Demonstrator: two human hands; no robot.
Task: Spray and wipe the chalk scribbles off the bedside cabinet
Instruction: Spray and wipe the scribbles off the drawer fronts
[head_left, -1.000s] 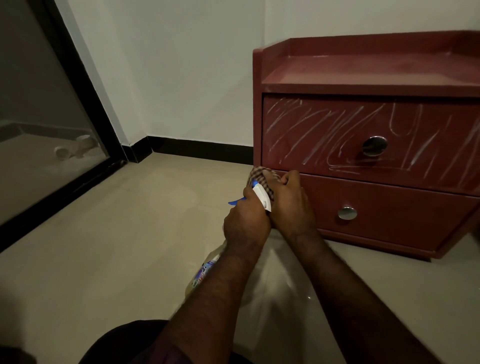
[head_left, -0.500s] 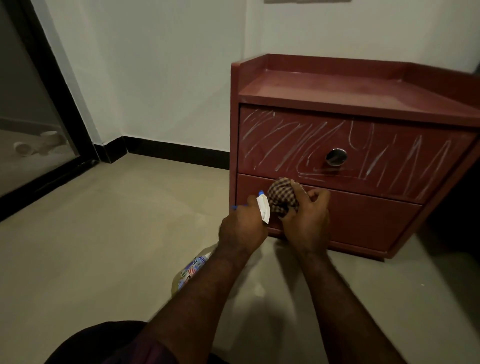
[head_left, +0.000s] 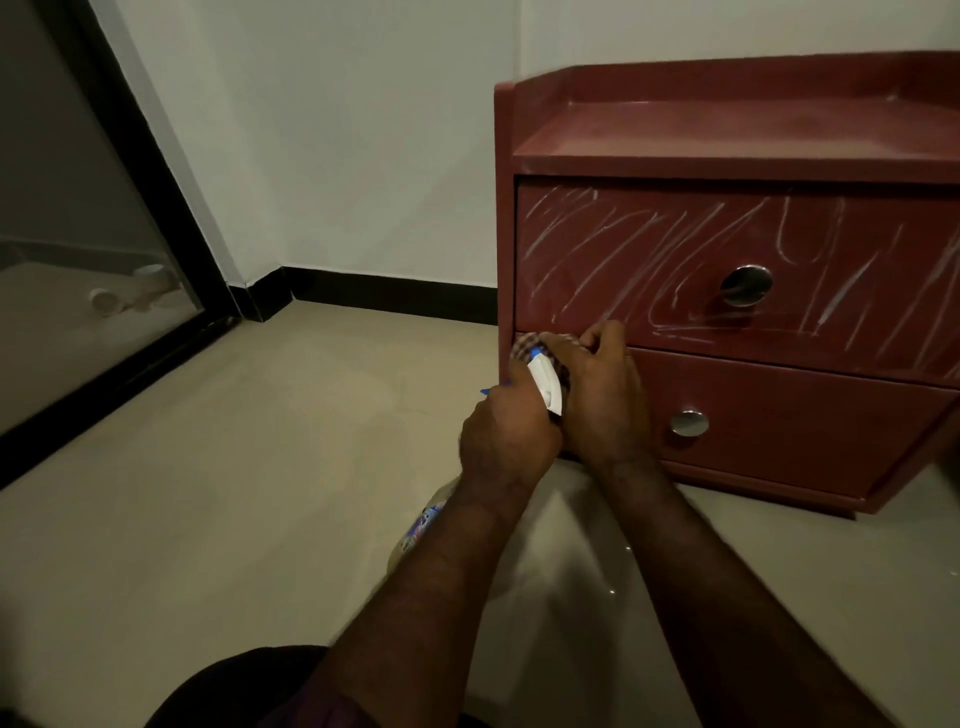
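Gripped bottle (head_left: 545, 385) in left hand (head_left: 506, 441), cloth (head_left: 525, 346) in right hand (head_left: 602, 397). Had not wiped chalk (head_left: 623, 249) yet. Likely needed to spray next.

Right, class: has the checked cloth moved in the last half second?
Yes. The checked cloth has moved left, towards the left edge of the cabinet, away from the upper knob.

One cabinet (head_left: 727, 156), two drawers (head_left: 649, 260) (head_left: 805, 431) (a knob (head_left: 746, 285) on each), one spray bottle (head_left: 545, 382), one cloth (head_left: 524, 345), two hands (head_left: 506, 436) (head_left: 605, 400).
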